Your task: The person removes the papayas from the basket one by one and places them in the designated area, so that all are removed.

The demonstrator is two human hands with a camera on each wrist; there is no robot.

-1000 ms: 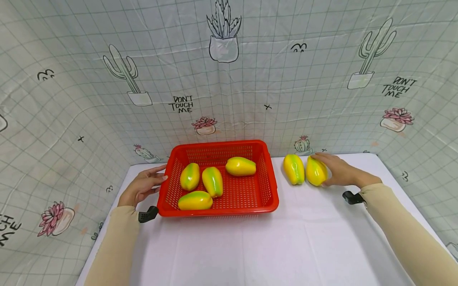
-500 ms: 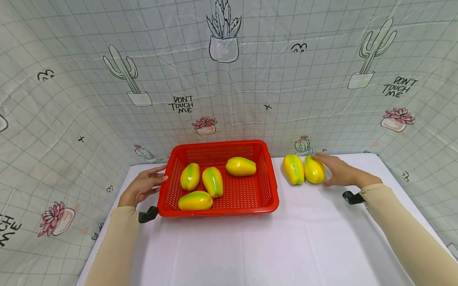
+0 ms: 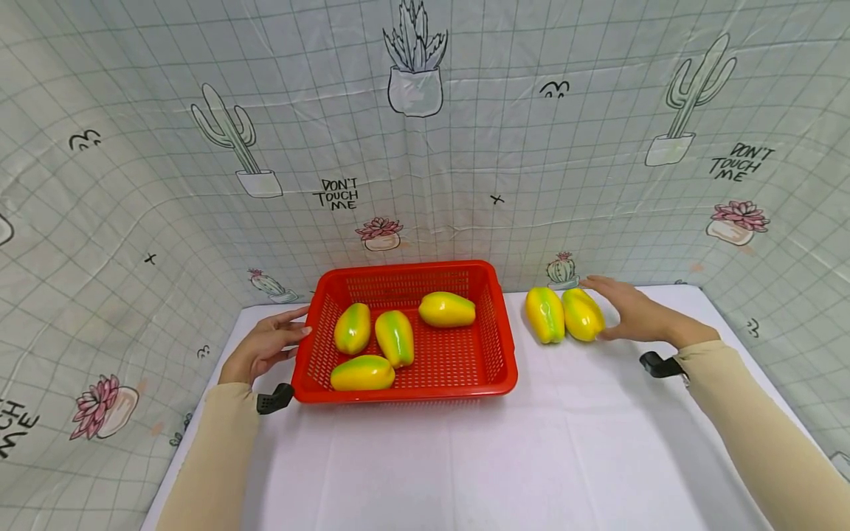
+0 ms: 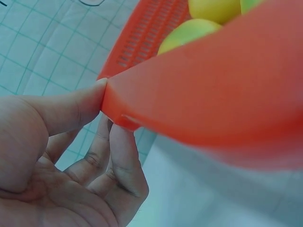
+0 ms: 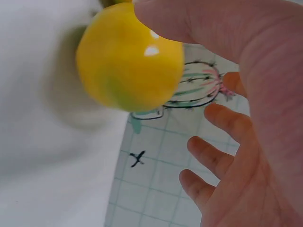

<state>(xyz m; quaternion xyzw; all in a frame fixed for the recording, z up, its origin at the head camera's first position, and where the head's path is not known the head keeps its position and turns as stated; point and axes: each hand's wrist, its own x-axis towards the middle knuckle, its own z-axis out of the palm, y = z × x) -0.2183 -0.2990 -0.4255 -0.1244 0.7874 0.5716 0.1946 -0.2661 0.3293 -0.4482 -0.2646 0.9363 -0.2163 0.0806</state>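
My left hand (image 3: 265, 346) pinches the left rim of the red plastic basket (image 3: 412, 394); in the left wrist view the thumb (image 4: 75, 111) lies on the rim's outer edge with fingers below. Several yellow-green papayas (image 3: 395, 338) lie inside the basket. To its right, two more stand side by side on the table: one papaya (image 3: 546, 315) on the left and another papaya (image 3: 583, 315) beside it. My right hand (image 3: 634, 313) is spread open around the right side of that second papaya. In the right wrist view, the thumb overlaps this papaya (image 5: 128, 61) while the fingers stand away from it.
A white cloth covers the table (image 3: 451, 464). Right behind the basket rises a grid-patterned cloth backdrop (image 3: 465, 147) with printed cacti, which also closes off both sides.
The right-hand papaya has shifted left, close against its neighbour, and turned slightly. My right hand has loosened from it, with fingers spreading. The left hand and basket have stayed put.
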